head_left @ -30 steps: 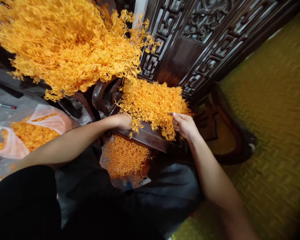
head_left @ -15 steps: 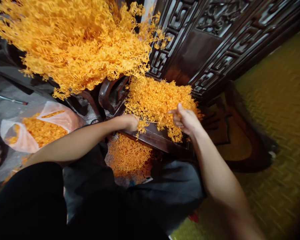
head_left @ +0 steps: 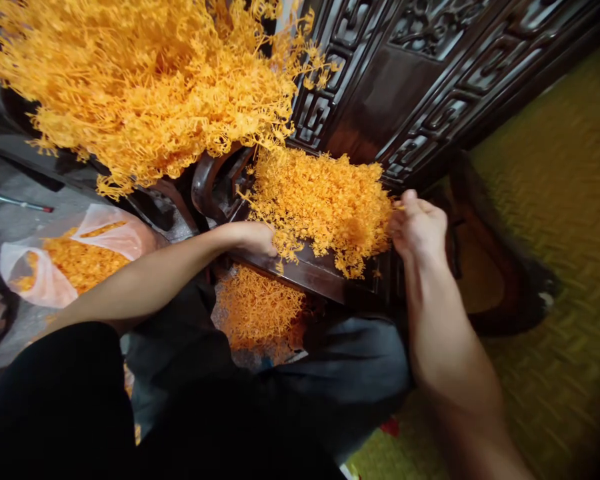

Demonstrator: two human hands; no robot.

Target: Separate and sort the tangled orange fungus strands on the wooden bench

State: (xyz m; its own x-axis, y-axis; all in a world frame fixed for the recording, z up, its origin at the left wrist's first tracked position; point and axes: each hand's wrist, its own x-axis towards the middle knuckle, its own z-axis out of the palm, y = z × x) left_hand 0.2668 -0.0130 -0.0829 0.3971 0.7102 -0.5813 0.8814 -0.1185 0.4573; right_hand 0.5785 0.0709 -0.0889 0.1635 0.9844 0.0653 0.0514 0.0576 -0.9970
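A pile of curly orange plastic pieces (head_left: 325, 193) lies on a dark wooden seat (head_left: 310, 267) in front of me. At its near left edge, my left hand (head_left: 254, 238) is closed, with an orange plastic sprig (head_left: 287, 247) sticking out past the fingers. At the pile's right edge my right hand (head_left: 420, 227) has its fingers curled in a pinch. A bit of orange plastic shows at the fingertips, partly hidden by the hand.
A much larger heap of orange plastic (head_left: 165, 87) rises at upper left. More pieces (head_left: 260, 307) lie below the seat. A plastic bag (head_left: 135, 237) of orange pieces sits on the floor at left. A carved wooden panel (head_left: 380, 93) stands behind, beside a yellow-green mat (head_left: 555, 200).
My right hand has moved right, from above the pile to its right edge, and its fingers have curled in. The left hand has stayed nearly in place.
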